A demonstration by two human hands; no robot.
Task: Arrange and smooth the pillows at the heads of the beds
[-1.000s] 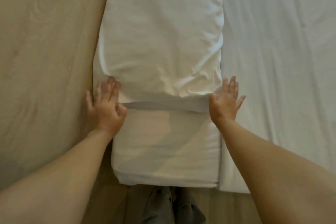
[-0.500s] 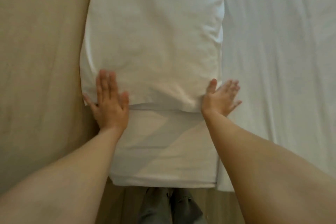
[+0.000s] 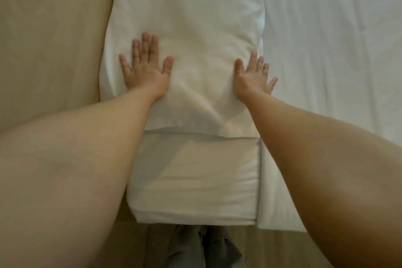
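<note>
1. Position of the pillow point(image 3: 187, 35): it lies on top of the white mattress point(image 3: 195, 176) at the head of the bed, its long axis running straight away from the person, up the frame. Its near edge sits well short of the mattress end, leaving a bare strip of sheet in front of it.
2. Left hand point(image 3: 144, 65): flat, palm down, fingers spread and extended, resting on the pillow's left portion. It grips nothing.
3. Right hand point(image 3: 254, 78): also flat and spread, pressed on the pillow's right edge where it meets the neighbouring white bedding point(image 3: 330, 50). No grasp is evident.
4. Governing relation: most of the pillow extends ahead of both sets of fingertips, along the same line the fingers point. The two hands sit nearly level; neither is clearly nearer the far end. In my judgement, a smoothing stroke would need to run forward along the long axis, or outward to the sides.
5. Surface condition: a diagonal crease crosses the pillowcase between the wrists toward the near right corner. The cloth ahead of the fingers looks comparatively smooth, with light wrinkling near the right edge.
6. Surroundings: a beige padded surface point(image 3: 54, 35) borders the pillow on the left, touching it. Wooden floor point(image 3: 130, 246) and grey trousers point(image 3: 202, 248) show below the mattress end.
7. Assessment: arranging looks largely settled; smoothing appears unfinished.
</note>
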